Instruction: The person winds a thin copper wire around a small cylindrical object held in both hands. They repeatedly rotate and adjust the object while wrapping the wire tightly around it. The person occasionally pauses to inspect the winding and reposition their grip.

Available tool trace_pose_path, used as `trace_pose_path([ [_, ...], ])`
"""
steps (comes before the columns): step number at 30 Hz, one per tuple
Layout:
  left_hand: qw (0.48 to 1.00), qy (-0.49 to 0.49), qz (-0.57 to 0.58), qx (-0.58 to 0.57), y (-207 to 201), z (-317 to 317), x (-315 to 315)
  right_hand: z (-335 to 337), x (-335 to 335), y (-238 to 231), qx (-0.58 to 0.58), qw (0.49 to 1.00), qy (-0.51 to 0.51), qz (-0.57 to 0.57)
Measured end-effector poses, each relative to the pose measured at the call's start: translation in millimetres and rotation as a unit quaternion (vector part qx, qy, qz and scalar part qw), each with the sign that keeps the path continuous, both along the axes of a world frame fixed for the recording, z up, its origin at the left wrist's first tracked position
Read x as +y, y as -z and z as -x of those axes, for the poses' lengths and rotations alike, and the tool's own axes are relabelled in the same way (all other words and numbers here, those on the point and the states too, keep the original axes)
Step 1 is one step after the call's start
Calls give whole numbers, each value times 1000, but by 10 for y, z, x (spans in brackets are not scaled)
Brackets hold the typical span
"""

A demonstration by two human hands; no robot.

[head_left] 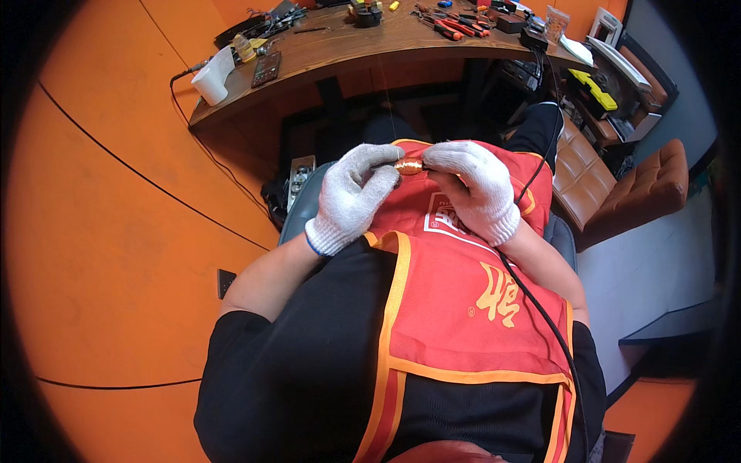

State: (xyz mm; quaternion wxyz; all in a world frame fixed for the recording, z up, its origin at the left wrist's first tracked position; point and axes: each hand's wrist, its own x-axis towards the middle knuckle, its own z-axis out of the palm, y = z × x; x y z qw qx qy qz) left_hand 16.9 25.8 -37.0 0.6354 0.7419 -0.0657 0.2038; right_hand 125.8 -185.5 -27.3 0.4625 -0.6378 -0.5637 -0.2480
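Note:
Over my lap, a small shiny copper-coloured wire coil [409, 166] is held between both hands. My left hand [349, 194], in a white knitted glove, pinches the coil's left end between thumb and fingers. My right hand [480, 189], gloved the same way, grips the right end with its fingertips. From beside the left fingertips a very thin strand [392, 116] rises toward the desk. The fingers hide part of the coil. Beneath the hands lies a red apron [455, 262] with yellow edging.
Ahead stands a wooden desk [316, 58] bearing red-handled pliers [451, 29], a phone-like device [266, 69] and a white cup-like piece [213, 77]. A black cable [532, 297] runs over my right forearm. Brown padded chair [633, 185] at right; orange wall [116, 231] at left.

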Motion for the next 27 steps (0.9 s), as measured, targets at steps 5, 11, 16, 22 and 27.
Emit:
trace_pose_path([
  [5, 999, -12, -35, -13, 5, 5, -5, 32, -33, -32, -25, 1000, 11, 14],
  [11, 998, 8, -40, -37, -35, 21, 30, 59, -65, -98, -84, 996, 16, 17],
  [16, 997, 10, -49, -52, -34, 30, 37, 51, -67, -93, -78, 997, 15, 24],
  [22, 995, 52, 84, -2, -5, 59, 6, 58, -86, -87, -92, 996, 3, 5],
  [27, 998, 34, 49, 8, -32, 87, 10, 68, -51, -152, -87, 996, -6, -1],
])
